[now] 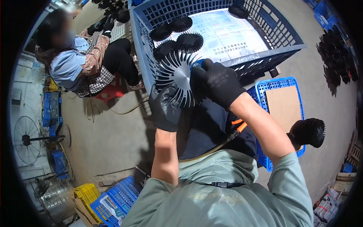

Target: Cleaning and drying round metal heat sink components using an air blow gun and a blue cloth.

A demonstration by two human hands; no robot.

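Observation:
Held up in front of the crate is a round heat sink (182,75) with black radial fins and a bare silver centre face. My left hand (165,108), in a black glove, is closed on its lower left rim. My right hand (218,81), gloved too, is closed at the heat sink's right side, by the fins. A small blue object (196,65) shows at its fingers; its kind is hard to make out. Several dark finned heat sinks (190,41) lie in the blue-grey plastic crate (261,58) beyond my hands, partly on a printed sheet (227,32).
An orange-handled air gun (241,126) with a hose lies by my lap. At right, a blue basket (278,81) bears a brown board and black heat sinks (312,132). A co-worker (75,60) sits at left on a red stool (111,92). Fans (26,140) stand farther left.

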